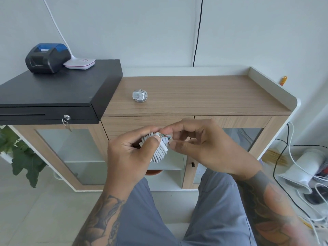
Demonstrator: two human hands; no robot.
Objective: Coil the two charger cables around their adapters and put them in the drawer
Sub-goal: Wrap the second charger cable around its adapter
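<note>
One white adapter with its cable wound around it [139, 95] lies on the wooden cabinet top [204, 93], left of the middle. A second white adapter wrapped in white cable [159, 150] is held in front of the cabinet. My left hand [129, 153] grips this bundle from the left, thumb across the coils. My right hand [198, 144] pinches the cable's frayed end at the top of the bundle. The wooden drawer front [124, 124] under the cabinet top is closed, partly hidden behind my hands.
A black cash drawer [53, 96] with a key sits on the left, carrying a receipt printer [47, 57] and a white lamp base [79, 63]. A plant [19, 153] stands low left. Loose cables and a white fan [305, 171] lie on the floor at right.
</note>
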